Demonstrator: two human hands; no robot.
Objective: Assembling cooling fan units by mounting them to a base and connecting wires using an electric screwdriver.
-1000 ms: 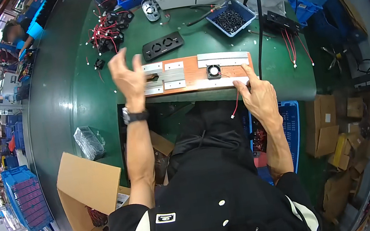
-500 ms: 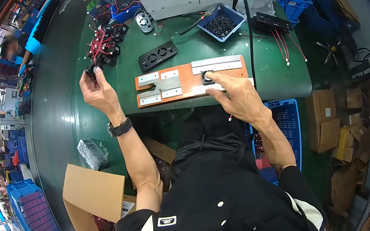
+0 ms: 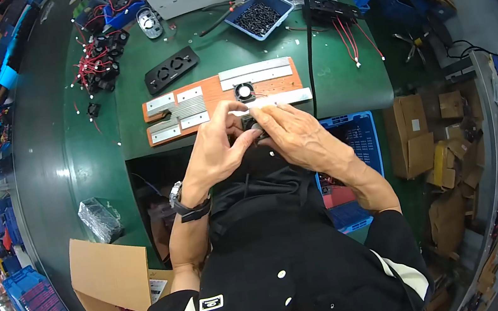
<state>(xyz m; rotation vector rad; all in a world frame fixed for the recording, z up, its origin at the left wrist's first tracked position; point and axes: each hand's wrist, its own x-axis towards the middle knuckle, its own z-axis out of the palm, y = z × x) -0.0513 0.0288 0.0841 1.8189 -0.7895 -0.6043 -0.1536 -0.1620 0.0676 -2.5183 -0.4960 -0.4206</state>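
Sitting nearest, at left: open brown cardboard box (image 3: 109, 270). Blue plastic crate (image 3: 365, 133) at right, a bit farther.

Next out, both hands meet around a small dark piece (image 3: 255, 129), at the near side of the board. Left hand (image 3: 217, 146) has thumb and fingers pinched on it. Right hand (image 3: 296, 135) curls over it from the right; can't tell whether those fingers clamp or just steady. Piece mostly covered, looks like a small fan.

Handling, my read: light, rigid, likely smooth plastic. If it's a fan, blades and thin leads are the weak spots; take it by the frame edges or corners, keep fingertips off the middle.

Just beyond: orange-brown wooden board (image 3: 212, 89) with ribbed silver metal strips. Small square black fan (image 3: 244, 92) with red wire sits on its right half, no hand on it.

Farther: flat black panel with two round openings (image 3: 172, 69) at centre-left, pile of black fans with red wires (image 3: 99, 63) to its left, blue plastic bin (image 3: 280, 19) of black screws (image 3: 256, 19) farthest, to the right of the panel.
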